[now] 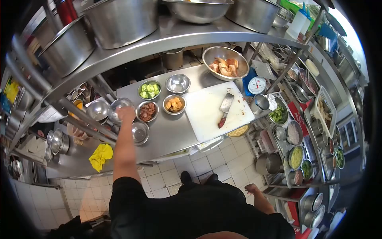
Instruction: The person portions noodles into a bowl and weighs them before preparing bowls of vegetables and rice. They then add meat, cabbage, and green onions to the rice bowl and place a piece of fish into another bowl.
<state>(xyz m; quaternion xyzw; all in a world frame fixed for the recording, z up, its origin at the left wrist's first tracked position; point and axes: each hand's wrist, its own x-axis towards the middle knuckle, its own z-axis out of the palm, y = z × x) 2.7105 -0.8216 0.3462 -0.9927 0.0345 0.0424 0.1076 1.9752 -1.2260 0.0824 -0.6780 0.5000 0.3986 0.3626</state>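
My left hand (pixel 126 114) reaches out over the steel counter, its fingers closed at the rim of a metal bowl (pixel 116 106). Just right of it stands a bowl of dark reddish-brown meat pieces (pixel 147 111). Behind that is a bowl of sliced green vegetable (pixel 149 89), beside an empty-looking metal bowl (pixel 178 83). Orange-brown chunks (pixel 174 104) fill another bowl. Nearer to me sits a small metal bowl (pixel 140 133). Low at my side, apart from everything, my right hand (pixel 251 189) hangs with nothing in it, fingers loosely apart.
A cleaver (pixel 226 109) lies on the white cutting board (pixel 203 107). Behind it stand a bowl of raw meat (pixel 225 65) and a scale (pixel 256 85). A yellow cloth (pixel 101 157) lies at left. Overhead, a steel shelf (pixel 191 35) carries big pots. Ingredient bowls fill the right-hand racks.
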